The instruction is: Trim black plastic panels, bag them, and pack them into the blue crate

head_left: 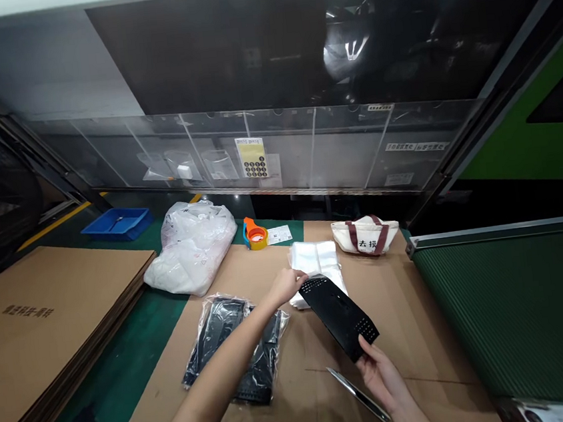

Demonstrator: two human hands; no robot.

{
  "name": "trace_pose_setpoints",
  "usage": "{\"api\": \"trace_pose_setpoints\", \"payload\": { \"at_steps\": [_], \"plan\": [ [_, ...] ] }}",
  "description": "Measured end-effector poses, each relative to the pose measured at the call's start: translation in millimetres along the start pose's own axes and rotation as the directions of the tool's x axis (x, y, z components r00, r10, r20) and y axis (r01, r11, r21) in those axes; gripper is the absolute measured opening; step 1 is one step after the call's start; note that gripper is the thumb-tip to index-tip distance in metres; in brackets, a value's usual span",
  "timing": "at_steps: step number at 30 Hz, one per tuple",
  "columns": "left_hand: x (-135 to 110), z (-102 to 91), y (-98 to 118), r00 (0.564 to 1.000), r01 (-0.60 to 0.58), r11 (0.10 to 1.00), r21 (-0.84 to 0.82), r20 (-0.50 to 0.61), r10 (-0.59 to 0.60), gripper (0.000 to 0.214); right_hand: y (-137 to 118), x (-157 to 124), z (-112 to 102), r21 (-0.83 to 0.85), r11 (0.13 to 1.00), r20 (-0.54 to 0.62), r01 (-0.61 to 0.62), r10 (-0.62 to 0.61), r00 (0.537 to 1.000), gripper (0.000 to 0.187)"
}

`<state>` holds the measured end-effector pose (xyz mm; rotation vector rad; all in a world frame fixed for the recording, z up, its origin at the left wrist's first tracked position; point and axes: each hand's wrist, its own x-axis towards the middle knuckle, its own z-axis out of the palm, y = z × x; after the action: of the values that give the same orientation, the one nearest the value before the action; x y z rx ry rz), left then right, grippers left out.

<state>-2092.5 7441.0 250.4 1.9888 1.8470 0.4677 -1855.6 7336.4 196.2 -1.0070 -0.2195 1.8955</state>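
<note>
A thin black panel (339, 312) with rows of small holes at both ends is held aslant over the cardboard-covered bench. My right hand (379, 375) grips its near end, thumb on top and fingers underneath. At the far corner, the fingers of my left hand (288, 286) are pinched together on the panel's edge; whether they also hold plastic film there cannot be made out. Just behind the panel lies a stack of clear plastic bags (314, 258), partly covered by it. Bagged black parts (223, 321) lie under my left forearm. A silver utility knife (359, 396) rests beside my right hand.
Stacked cardboard sheets (66, 314) occupy the left side. Toward the back stand a blue tray (119, 225), a white plastic sack (194, 243), a tape dispenser (255, 235) and a small cloth bag (366, 235). A green conveyor belt (523, 306) borders the right.
</note>
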Motion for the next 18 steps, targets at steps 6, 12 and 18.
{"api": "trace_pose_setpoints", "payload": {
  "at_steps": [6, 12, 18],
  "plan": [
    [-26, 19.4, 26, 0.998, -0.051, 0.96, 0.274, -0.014, 0.057, 0.028, 22, -20, 14, 0.003, 0.999, -0.02, 0.04, -0.04, 0.999, 0.029],
    [-52, 41.1, 62, 0.983, -0.169, 0.913, 0.37, -0.007, 0.185, 0.04, 46, -41, 19, -0.12, 0.993, -0.051, -0.02, 0.014, 0.999, 0.034],
    [-98, 46.9, 99, 0.947, -0.276, 0.88, 0.387, -0.045, 0.317, 0.041, 39, -40, 20, -0.113, 0.981, -0.061, 0.16, -0.168, 0.984, 0.034]
  ]
}}
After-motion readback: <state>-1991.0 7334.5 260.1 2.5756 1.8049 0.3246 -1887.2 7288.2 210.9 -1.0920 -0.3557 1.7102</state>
